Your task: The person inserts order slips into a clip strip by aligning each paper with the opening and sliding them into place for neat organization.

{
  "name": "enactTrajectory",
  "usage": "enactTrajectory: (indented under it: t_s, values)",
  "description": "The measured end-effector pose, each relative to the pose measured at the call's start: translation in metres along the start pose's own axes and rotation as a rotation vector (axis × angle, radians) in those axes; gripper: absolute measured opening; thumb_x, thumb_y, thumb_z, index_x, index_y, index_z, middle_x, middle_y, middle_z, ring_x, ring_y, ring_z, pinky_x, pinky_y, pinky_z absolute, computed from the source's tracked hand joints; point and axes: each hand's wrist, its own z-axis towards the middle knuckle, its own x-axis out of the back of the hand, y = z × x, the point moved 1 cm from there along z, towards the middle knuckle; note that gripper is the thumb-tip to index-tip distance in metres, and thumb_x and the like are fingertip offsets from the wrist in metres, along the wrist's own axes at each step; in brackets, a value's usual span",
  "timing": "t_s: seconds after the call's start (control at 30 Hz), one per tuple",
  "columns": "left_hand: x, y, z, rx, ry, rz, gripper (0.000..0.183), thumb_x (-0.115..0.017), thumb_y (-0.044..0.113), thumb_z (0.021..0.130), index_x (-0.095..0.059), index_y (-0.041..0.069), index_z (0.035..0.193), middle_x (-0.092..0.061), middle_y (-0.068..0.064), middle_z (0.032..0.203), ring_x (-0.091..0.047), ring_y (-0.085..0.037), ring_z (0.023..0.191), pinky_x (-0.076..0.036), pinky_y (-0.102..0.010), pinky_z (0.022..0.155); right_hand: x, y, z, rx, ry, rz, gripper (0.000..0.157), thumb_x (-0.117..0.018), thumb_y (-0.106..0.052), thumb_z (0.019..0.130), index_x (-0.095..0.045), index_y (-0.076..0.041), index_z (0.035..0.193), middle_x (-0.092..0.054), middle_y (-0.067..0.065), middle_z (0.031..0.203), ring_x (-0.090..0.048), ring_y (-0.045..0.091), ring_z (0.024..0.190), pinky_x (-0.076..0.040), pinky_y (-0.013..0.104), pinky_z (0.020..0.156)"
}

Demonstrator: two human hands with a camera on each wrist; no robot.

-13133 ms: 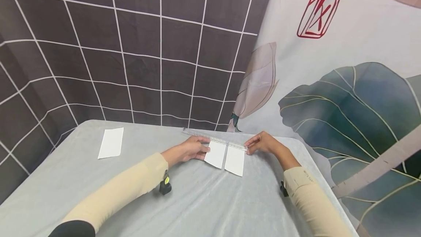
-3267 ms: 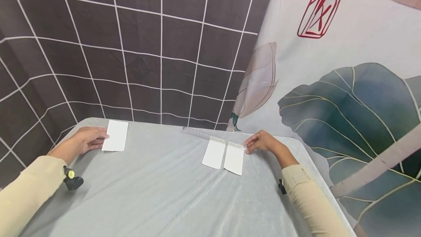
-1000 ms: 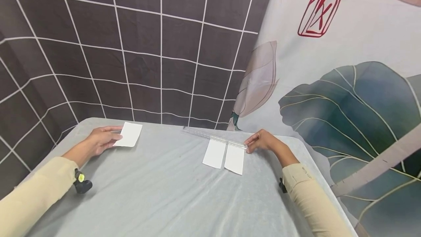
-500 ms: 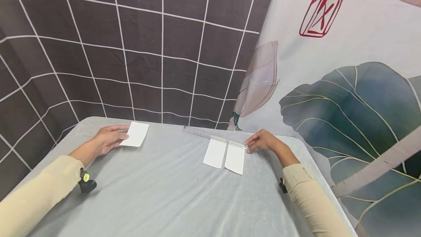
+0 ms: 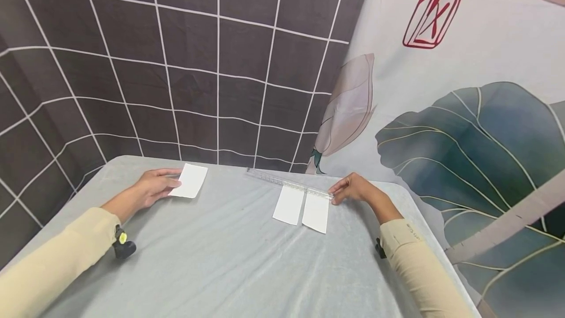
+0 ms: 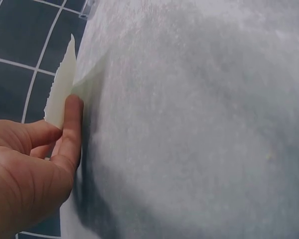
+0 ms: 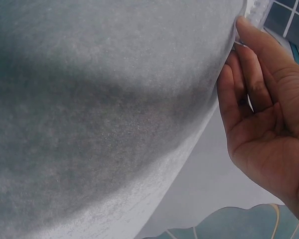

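Note:
Between thumb and fingers my left hand [image 5: 156, 186] pinches a white piece of paper [image 5: 191, 180] at its left edge. In the left wrist view this paper [image 6: 62, 89] stands tilted up off the cloth, and one of its edges looks torn. My right hand [image 5: 353, 190] holds the right end of a clear ruler [image 5: 269, 177] near the table's back edge. Below the ruler lie two more white paper pieces, a left one [image 5: 289, 206] and a right one [image 5: 315, 213], a narrow gap between them. Their top edges meet the ruler. Only the ruler's tip shows in the right wrist view.
A pale grey cloth [image 5: 212, 264] covers the table. Behind it hangs a dark curtain [image 5: 185, 87] with white grid lines. At the right is a white hanging printed with a large leaf [image 5: 463, 131] and a red seal mark.
At first my left hand was at the ruler and papers. It then took up the third paper at the far left and has carried it rightward. My right hand stays on the ruler's end.

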Motion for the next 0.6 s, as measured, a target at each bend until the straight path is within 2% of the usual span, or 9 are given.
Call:
enactTrajectory:
  t_s: [0.07, 0.13, 0.17, 0.23, 0.3, 0.37, 0.47, 0.6]
  values:
    - [-0.001, 0.001, 0.0, -0.011, -0.011, -0.015, 0.074, -0.069, 0.006, 0.11, -0.033, -0.004, 0.174, -0.075, -0.018, 0.138, -0.074, -0.016, 0.118, -0.067, -0.018, 0.092, 0.0, 0.0, 0.0, -0.001, -0.001, 0.005, 0.034, -0.098, -0.007, 0.083, -0.088, -0.002, 0.115, -0.089, 0.011, 0.107, -0.079, 0.012, 0.096, -0.065, 0.032, 0.092]
    - [-0.003, 0.001, 0.001, -0.017, -0.02, -0.024, 0.074, -0.07, 0.006, 0.109, -0.034, -0.004, 0.173, -0.077, -0.002, 0.129, -0.069, -0.001, 0.105, -0.067, -0.017, 0.091, 0.001, 0.001, 0.001, 0.0, -0.001, 0.007, 0.034, -0.098, -0.007, 0.083, -0.088, -0.002, 0.114, -0.089, 0.011, 0.107, -0.079, 0.011, 0.095, -0.064, 0.03, 0.09]
    - [-0.004, 0.001, 0.001, -0.017, -0.023, -0.024, 0.074, -0.07, 0.006, 0.109, -0.034, -0.004, 0.173, -0.076, -0.001, 0.129, -0.067, 0.001, 0.104, -0.067, -0.017, 0.091, 0.001, 0.001, 0.001, 0.002, -0.001, 0.007, 0.034, -0.098, -0.007, 0.083, -0.088, -0.002, 0.114, -0.089, 0.011, 0.107, -0.078, 0.011, 0.095, -0.064, 0.029, 0.089]
    - [-0.006, 0.002, 0.001, -0.017, -0.024, -0.018, 0.074, -0.07, 0.007, 0.109, -0.035, -0.003, 0.173, -0.074, -0.016, 0.141, -0.068, -0.003, 0.11, -0.066, -0.016, 0.09, 0.001, 0.002, 0.002, 0.004, 0.0, 0.007, 0.033, -0.098, -0.007, 0.083, -0.088, -0.002, 0.114, -0.089, 0.011, 0.107, -0.078, 0.01, 0.094, -0.063, 0.027, 0.088]
    - [-0.009, 0.003, 0.001, -0.016, -0.023, -0.004, 0.073, -0.07, 0.008, 0.109, -0.036, -0.002, 0.173, -0.061, -0.027, 0.161, -0.067, -0.009, 0.119, -0.066, -0.015, 0.091, 0.001, 0.001, 0.001, 0.004, 0.002, 0.006, 0.033, -0.098, -0.007, 0.082, -0.088, -0.003, 0.114, -0.089, 0.01, 0.106, -0.077, 0.009, 0.094, -0.062, 0.027, 0.088]
    - [-0.011, 0.003, 0.001, -0.016, -0.023, 0.001, 0.073, -0.071, 0.008, 0.109, -0.037, -0.001, 0.173, -0.052, -0.028, 0.17, -0.067, -0.011, 0.122, -0.066, -0.016, 0.091, 0.0, 0.001, 0.001, 0.003, 0.003, 0.007, 0.033, -0.098, -0.007, 0.082, -0.089, -0.003, 0.114, -0.089, 0.01, 0.106, -0.077, 0.009, 0.094, -0.062, 0.026, 0.088]
    - [-0.014, 0.004, 0.002, -0.022, -0.028, -0.005, 0.072, -0.072, 0.007, 0.109, -0.038, -0.002, 0.172, -0.065, -0.024, 0.156, -0.068, -0.006, 0.113, -0.067, -0.016, 0.092, 0.0, 0.0, 0.0, 0.001, 0.006, 0.009, 0.033, -0.099, -0.007, 0.082, -0.089, -0.003, 0.113, -0.089, 0.009, 0.105, -0.076, 0.008, 0.092, -0.061, 0.025, 0.086]
    - [-0.018, 0.005, 0.002, -0.03, -0.034, -0.027, 0.072, -0.073, 0.006, 0.108, -0.04, -0.004, 0.171, -0.076, -0.001, 0.131, -0.067, 0.001, 0.101, -0.067, -0.016, 0.09, -0.001, -0.001, -0.001, 0.006, 0.009, 0.012, 0.033, -0.098, -0.006, 0.082, -0.088, -0.002, 0.113, -0.089, 0.01, 0.104, -0.075, 0.007, 0.09, -0.059, 0.022, 0.084]
